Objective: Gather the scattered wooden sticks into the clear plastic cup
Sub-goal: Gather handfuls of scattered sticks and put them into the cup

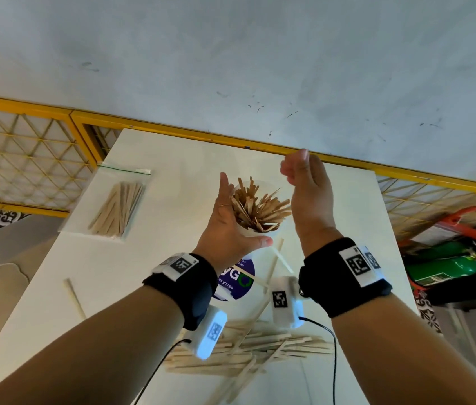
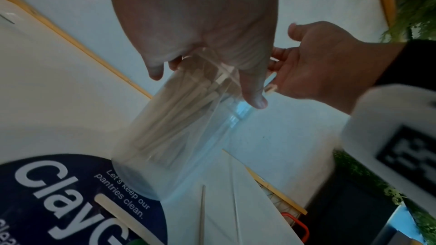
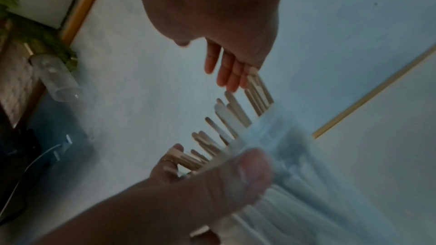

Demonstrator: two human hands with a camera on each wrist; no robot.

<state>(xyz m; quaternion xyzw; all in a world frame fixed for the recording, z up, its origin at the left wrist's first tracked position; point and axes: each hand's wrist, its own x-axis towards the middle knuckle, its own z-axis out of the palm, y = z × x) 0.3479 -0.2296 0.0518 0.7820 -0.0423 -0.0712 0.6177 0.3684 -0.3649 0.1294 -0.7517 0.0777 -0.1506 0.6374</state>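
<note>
My left hand [image 1: 238,220] grips the clear plastic cup [image 1: 255,231] above the white table, thumb on the near side and fingers on the far side. Many wooden sticks [image 1: 260,203] stand in it and fan out past the rim. In the left wrist view the cup [image 2: 179,137] tilts, its base just over the table. My right hand [image 1: 304,182] hovers to the right of the stick tops with relaxed fingers and holds nothing. In the right wrist view its fingertips [image 3: 230,79] reach the upper stick ends [image 3: 258,94]. A loose pile of sticks [image 1: 248,352] lies near the table's front.
A zip bag of sticks [image 1: 119,206] lies at the table's left edge. One stick [image 1: 74,296] lies alone at front left. A round blue sticker [image 1: 236,280] sits under the cup. A green cylinder [image 1: 447,267] stands off the right side. A second clear cup [image 3: 56,81] shows at left.
</note>
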